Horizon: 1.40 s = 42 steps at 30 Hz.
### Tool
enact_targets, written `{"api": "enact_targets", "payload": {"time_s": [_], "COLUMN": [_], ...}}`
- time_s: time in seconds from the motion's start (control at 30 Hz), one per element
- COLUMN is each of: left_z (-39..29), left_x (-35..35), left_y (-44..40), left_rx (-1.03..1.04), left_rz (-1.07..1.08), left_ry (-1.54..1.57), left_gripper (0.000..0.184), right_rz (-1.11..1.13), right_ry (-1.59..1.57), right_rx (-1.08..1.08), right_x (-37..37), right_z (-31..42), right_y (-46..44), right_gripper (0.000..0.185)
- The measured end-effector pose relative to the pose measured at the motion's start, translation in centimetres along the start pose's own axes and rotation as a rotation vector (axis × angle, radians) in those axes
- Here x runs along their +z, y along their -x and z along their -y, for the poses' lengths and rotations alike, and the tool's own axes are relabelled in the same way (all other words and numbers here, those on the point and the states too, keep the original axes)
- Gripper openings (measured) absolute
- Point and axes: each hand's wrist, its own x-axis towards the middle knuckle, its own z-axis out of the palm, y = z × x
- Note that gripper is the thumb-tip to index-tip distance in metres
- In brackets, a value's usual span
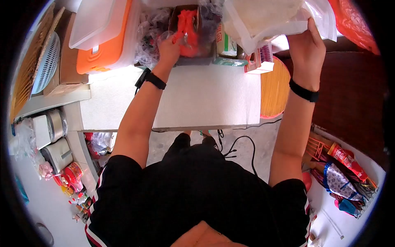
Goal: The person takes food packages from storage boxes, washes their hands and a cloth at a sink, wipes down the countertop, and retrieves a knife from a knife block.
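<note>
My left hand (169, 50) is closed at the back of the white table, its fingertips pinching the edge of a red-orange plastic bag (188, 31). That bag stands in a dark open box (201, 61) and looks partly blurred. Higher on the right, my right hand (307, 51) grips the lower edge of a large clear plastic bag (263, 20), thumb on the near side. Something pale and flat shows through the clear plastic. The rest of my right fingers are hidden behind it. Each wrist wears a black band.
Crumpled clear bags (150, 35) lie left of the dark box, beside an orange-and-clear storage bin (103, 53). Small cartons (230, 61) stand to its right. A round wooden stool (275, 90) sits beyond the white table (205, 96). Black cables (253, 150) hang below the edge.
</note>
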Motion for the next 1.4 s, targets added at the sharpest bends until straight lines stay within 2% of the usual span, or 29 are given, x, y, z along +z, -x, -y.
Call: {"api": "enact_targets", "payload": {"time_s": [0.03,0.13,0.23,0.33,0.43,0.53,0.63,0.73,0.83,0.93,1.0,1.07,1.1,1.17,1.23,1.33,1.4], "left_z": [1.4,-3.6,-3.9,-5.3,-4.4,-6.3,-6.3,-6.3,-3.8,-2.3,-2.0,-2.4,-5.3,-5.6,-1.8,-0.8,1.8], "left_x": [0.5,0.4,0.8,0.4,1.9,1.3,0.3,-0.1,0.0,0.8,1.2,1.8,1.8,2.4,3.3,1.7,0.4], "left_y": [-0.5,0.6,0.2,0.7,0.6,1.3,1.1,1.2,0.8,0.6,-0.2,-0.3,0.2,0.0,-1.9,-2.7,-3.1], "left_rx": [-0.004,0.055,-0.085,-0.163,-0.145,-0.047,0.326,0.349,0.353,0.211,0.078,-0.05,-0.11,-0.173,-0.179,-0.177,0.013], "left_rz": [0.02,-0.048,0.07,0.131,0.013,-0.084,-0.121,-0.078,0.003,-0.023,0.069,0.087,0.056,0.025,0.025,0.114,0.148], "left_ry": [0.008,-0.346,-0.137,-0.066,-0.297,-0.379,-0.682,-0.801,-0.861,-0.79,-0.678,-0.645,-0.67,-0.682,-0.66,-0.375,-0.398], "left_gripper": [0.043,0.049,0.066,0.089,0.114,0.117,0.099,0.071,0.056,0.054,0.071,0.074,0.068,0.063,0.063,0.056,0.048], "right_rz": [-0.052,-0.117,-0.091,-0.097,-0.14,-0.189,-0.208,-0.2,-0.194,-0.192,-0.192,-0.195,-0.219,-0.265,-0.263,-0.234,-0.211], "right_ry": [0.01,0.038,0.062,0.052,0.058,0.079,0.08,0.077,0.07,0.085,0.086,0.069,0.069,0.07,0.076,0.057,0.048], "right_rx": [-0.004,-0.007,-0.02,0.014,0.03,0.035,0.041,0.056,0.074,0.073,0.073,0.085,0.085,0.084,0.084,0.093,0.101], "right_x": [0.1,-0.3,-0.1,-0.2,-0.6,-0.8,-0.7,-1.2,-2.0,-2.0,-2.1,-2.4,-2.4,-2.3,-2.4,-3.1,-3.4], "right_z": [-0.1,0.0,0.1,0.0,0.0,-0.1,-0.1,-0.1,-0.2,-0.2,-0.2,-0.1,-0.2,-0.4,-0.5,-0.3,-0.3], "right_y": [0.3,0.4,0.9,1.3,1.5,1.9,2.1,2.2,2.3,2.5,2.6,2.9,3.0,3.2,3.5,3.7,3.8], "right_gripper": [0.042,0.044,0.044,0.044,0.045,0.045,0.044,0.044,0.044,0.044,0.044,0.043,0.042,0.042,0.042,0.041,0.041]}}
